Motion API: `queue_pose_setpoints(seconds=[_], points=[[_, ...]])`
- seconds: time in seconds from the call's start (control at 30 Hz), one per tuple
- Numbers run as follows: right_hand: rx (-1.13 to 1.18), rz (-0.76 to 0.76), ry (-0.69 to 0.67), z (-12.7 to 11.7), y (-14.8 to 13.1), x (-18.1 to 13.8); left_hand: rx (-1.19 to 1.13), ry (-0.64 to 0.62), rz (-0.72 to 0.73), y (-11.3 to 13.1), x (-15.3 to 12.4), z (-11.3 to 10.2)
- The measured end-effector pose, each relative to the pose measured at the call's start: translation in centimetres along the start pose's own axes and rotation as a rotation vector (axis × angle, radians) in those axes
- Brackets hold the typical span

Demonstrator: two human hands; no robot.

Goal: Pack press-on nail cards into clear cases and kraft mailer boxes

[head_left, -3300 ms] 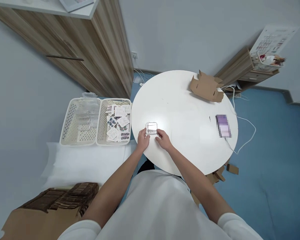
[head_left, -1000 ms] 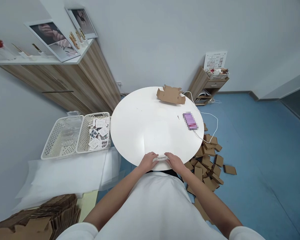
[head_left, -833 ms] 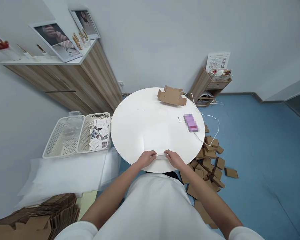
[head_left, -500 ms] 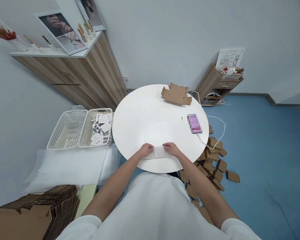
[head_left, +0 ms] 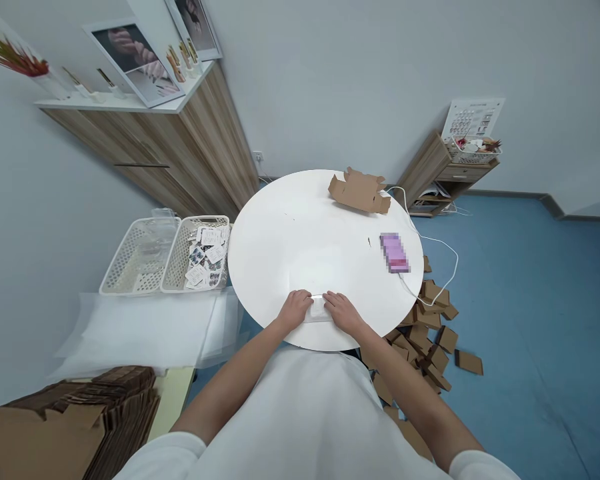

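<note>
Near the front edge of the round white table, a thin white packing sheet is folded into a flat, narrow bundle. What lies inside the folds cannot be made out. My left hand grips the bundle's left end, its fingers curled over the top. At the opposite end my right hand holds on the same way, fingertips close to the middle. An unfolded brown cardboard box rests at the far side of the table.
A phone with blurred screen and white cable lies on the right. Left of the table stand two baskets, one holding printed cards, above white sheets and stacked flat cardboard. Small brown boxes cover the floor at right.
My hands have moved closer together, and their fingers now press over the bundle instead of pinching the sheet's far edge. The sheet is folded more compactly. The camera view has shifted slightly.
</note>
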State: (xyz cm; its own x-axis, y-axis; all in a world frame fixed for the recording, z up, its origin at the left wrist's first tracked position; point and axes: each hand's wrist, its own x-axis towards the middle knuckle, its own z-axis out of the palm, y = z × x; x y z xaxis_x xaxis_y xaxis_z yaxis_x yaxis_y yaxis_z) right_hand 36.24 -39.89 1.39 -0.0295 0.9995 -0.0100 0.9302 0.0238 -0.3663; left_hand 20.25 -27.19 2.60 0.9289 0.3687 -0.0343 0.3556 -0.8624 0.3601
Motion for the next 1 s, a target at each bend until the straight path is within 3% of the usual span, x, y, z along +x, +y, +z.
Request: queue_pose_setpoints(seconds=[0.17, 0.37, 0.63, 0.77, 1.0], points=[[0.099, 0.037, -0.068, 0.1, -0.5, -0.3, -0.013, -0.037, 0.074, 0.5, -0.5, -0.3], [0.136, 0.174, -0.111, -0.4, -2.0, 0.4, -0.085, -0.159, 0.03, 0.5, -0.3, -1.0], [0.329, 0.281, -0.146, -0.9, -6.3, -3.2, -0.323, -0.284, 0.061, 0.3, -4.0, -1.8], [0.472, 0.387, -0.148, -1.7, -5.8, -2.5, -0.382, -0.273, -0.037, 0.1, -3.0, -2.3], [0.526, 0.491, -0.138, -2.3, -3.2, 0.2, -0.623, -0.288, -0.197, -2.1, -1.1, -2.6]])
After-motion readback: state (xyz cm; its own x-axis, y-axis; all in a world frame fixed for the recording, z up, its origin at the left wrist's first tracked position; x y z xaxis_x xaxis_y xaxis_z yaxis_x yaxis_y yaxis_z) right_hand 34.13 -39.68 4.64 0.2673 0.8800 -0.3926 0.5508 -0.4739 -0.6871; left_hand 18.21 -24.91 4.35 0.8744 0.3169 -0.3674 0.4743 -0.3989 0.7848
